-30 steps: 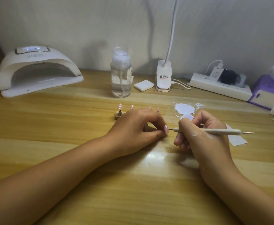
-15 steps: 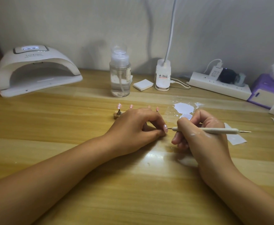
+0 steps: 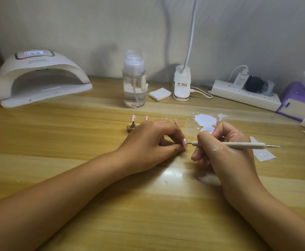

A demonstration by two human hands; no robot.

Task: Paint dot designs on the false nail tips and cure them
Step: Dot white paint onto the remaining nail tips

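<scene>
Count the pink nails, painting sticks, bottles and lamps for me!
pink nail tips: 5, one held in the left hand, four behind it, one of them barely peeking out
dotting tool: 1, in the right hand
pump bottle: 1
lamps: 2, curing lamp and desk lamp
Total: 9

Left grip (image 3: 153,140) pinches thumb to forefinger; right grip (image 3: 222,142) curls in a pen-hold, just beside it

Nail lamp (image 3: 39,69), well left of and behind the left hand's (image 3: 153,140) grip on the nail tip (image 3: 184,142): "SUN" on top, smaller print illegible. Pump bottle (image 3: 134,87) label and desk-lamp base (image 3: 182,84) sticker: blurred, unreadable.
</scene>
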